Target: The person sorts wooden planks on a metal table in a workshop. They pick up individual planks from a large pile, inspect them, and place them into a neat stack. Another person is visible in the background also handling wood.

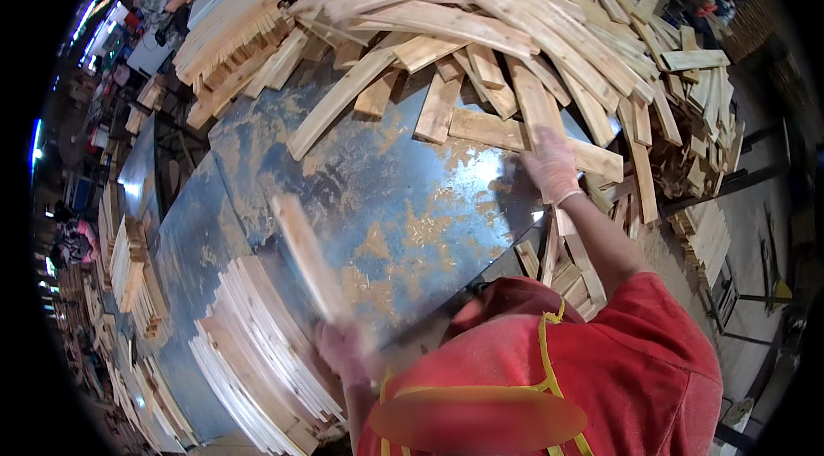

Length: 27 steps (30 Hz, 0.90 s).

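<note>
My left hand (pixel 343 349), smeared by motion, grips the lower end of a short wooden board (pixel 302 250). That board tilts up over the metal tabletop, beside a neat stack of boards (pixel 257 344). At the right, my gloved right hand (pixel 551 166) is closed around the near end of another wooden board (pixel 534 104). This board lies at the edge of a large loose pile of boards (pixel 481 5). A crosswise board (pixel 489 130) passes close to the right hand's fingers. The fingers' undersides are hidden.
The metal table (pixel 429 224) carries patches of sawdust. Sawn boards (pixel 227 31) are stacked at the far left. More offcuts (pixel 571 271) lie below the table's right edge. Further stacks (pixel 133 267) stand to the left, and a person (pixel 77 241) is in the background.
</note>
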Tool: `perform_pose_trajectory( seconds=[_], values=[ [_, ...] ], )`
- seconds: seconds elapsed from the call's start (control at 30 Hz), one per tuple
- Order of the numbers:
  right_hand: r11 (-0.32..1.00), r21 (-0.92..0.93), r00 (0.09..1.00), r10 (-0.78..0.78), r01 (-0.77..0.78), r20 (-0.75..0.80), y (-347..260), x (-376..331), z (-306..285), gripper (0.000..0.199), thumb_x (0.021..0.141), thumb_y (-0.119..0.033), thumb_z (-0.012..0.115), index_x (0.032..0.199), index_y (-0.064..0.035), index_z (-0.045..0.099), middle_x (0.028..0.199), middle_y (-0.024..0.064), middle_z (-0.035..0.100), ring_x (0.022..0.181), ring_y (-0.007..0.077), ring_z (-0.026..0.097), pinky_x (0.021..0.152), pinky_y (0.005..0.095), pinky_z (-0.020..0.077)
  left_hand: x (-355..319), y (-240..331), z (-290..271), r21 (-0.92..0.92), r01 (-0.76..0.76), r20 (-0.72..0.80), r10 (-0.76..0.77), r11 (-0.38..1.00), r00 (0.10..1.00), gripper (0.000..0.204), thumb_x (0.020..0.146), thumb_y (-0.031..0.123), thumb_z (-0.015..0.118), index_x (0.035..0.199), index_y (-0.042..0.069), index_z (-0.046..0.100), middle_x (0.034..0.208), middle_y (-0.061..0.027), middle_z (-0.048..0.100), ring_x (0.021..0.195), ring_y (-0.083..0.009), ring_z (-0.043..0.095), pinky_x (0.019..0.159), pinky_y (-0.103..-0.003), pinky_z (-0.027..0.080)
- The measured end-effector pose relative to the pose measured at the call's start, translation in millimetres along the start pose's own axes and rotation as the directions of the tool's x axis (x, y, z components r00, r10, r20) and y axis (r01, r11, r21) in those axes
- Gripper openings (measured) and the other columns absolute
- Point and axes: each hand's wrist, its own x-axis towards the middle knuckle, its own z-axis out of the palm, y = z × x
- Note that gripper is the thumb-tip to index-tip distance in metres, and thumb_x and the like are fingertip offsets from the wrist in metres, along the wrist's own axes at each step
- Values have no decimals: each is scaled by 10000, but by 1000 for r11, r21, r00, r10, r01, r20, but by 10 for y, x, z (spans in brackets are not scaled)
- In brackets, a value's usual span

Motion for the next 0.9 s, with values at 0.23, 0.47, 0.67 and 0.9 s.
perform_pose_trajectory(
  seconds=[0.23,0.47,0.67,0.9],
  values=[
    [383,585,698,434,-715,569,1091,-406,488,858,853,-523,813,1457,18,532,1377,275,668,1271,422,654,1104,484,510,-107,-78,-416,498,-5,-218,131,867,967,592,878,158,772,1411,25,550,1332,-214,601,1201,-420,605,1021,-500,524],
    [-530,348,459,-89,-773,884,-1252,-1527,425,464,955,-283,819,1317,-61,633,1158,97,729,1030,240,718,861,397,623,524,1387,95,-145,-353,127,371,924,920,795,779,296,873,1464,16,580,1457,-251,592,1348,-421,565,1158,-475,444],
    [26,343,319,-311,-939,895,-1037,-1399,748,390,894,-99,747,1272,-43,670,1019,62,716,839,161,652,733,300,530,656,2556,952,132,-537,486,418,833,768,1089,750,524,866,1579,-3,396,1436,-249,580,1312,-420,585,1140,-498,459],
    [-210,153,250,-586,-966,771,-804,-1090,529,638,962,-105,658,1566,-52,459,1479,126,612,1322,275,624,1134,432,499,451,2628,765,111,-343,613,207,933,762,1164,716,476,887,1635,34,326,1440,-240,591,1286,-426,608,1132,-501,469]
  ],
)
